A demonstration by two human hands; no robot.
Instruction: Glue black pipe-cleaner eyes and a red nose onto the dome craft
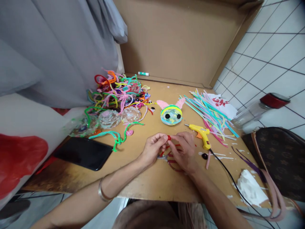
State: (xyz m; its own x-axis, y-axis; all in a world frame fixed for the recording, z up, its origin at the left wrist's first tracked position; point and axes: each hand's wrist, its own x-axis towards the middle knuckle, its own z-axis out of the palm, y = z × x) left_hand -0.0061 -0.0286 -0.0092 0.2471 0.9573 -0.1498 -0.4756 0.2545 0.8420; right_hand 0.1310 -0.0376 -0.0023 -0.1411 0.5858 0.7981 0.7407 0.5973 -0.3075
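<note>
My left hand (154, 147) and my right hand (183, 149) meet over the middle of the wooden table (143, 181), both pinching a small red pipe cleaner (169, 137) between the fingertips. Red pieces and small scissors (164, 157) lie just under the hands. Beyond them sits a round pipe-cleaner animal face (171, 114) with pink ears and black eyes. A yellow glue gun (202, 133) lies to the right of my right hand, its black cord (228, 178) trailing toward me.
A tangle of coloured pipe cleaners (116, 90) fills the back left, straight ones (209, 113) lie at the back right. A black phone (83, 153) rests at left. A brown bag (278, 159), a red-lidded jar (262, 108) and crumpled tissue (250, 187) are at right. Cardboard (181, 38) stands behind.
</note>
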